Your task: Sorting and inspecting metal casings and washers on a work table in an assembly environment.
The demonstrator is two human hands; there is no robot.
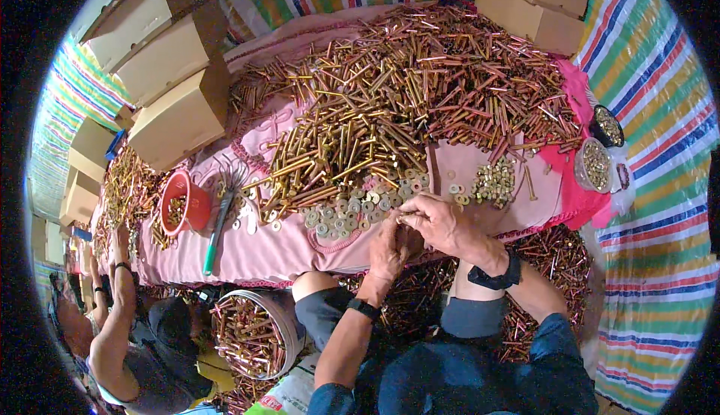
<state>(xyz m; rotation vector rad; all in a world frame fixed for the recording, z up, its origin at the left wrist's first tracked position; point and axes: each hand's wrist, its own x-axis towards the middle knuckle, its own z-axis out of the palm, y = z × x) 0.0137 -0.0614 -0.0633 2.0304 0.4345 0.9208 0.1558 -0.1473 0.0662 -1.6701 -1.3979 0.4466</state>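
Observation:
My left hand [388,251] and my right hand [442,225] meet over the near edge of the pink-covered table [217,254]. The fingertips of both are pinched together around something small, which they mostly hide. Just beyond them lie loose grey washers [341,218] in a broad patch. A cluster of small brass-coloured nuts [495,182] sits to the right of my right hand. Farther back, a large heap of long brass-coloured bolts [352,134] spreads across the cloth, turning redder toward the right [487,89].
A red bucket [196,203] and a green-handled rake tool [212,246] are at left. Tubs of small parts [595,164] stand at the right edge. Cardboard boxes [176,119] rise at back left. A bolt-filled bucket [289,340] is below; co-workers' arms [118,302] reach in at left.

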